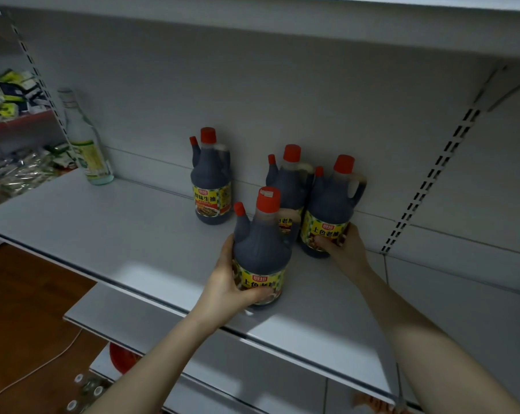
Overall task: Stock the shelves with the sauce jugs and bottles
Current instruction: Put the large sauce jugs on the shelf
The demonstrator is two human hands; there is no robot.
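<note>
Several dark sauce jugs with red caps and yellow labels stand on the white shelf (133, 234). My left hand (229, 282) grips the nearest jug (260, 249) around its lower body, near the shelf's front. My right hand (347, 245) holds the base of the right-hand jug (330, 210) close to the back wall. Another jug (287, 177) stands between and behind them, partly hidden. A fourth jug (211, 180) stands apart to the left against the wall. A clear glass bottle (87, 141) with a green label stands at the shelf's far left.
The upper shelf's underside (312, 22) hangs overhead. Slotted uprights (432, 174) run down the back panel at right. Packets fill a neighbouring rack (17, 100) at left. Lower shelves (163, 318) and bottle caps (85, 389) show below, above a wooden floor with a white cable (44, 363).
</note>
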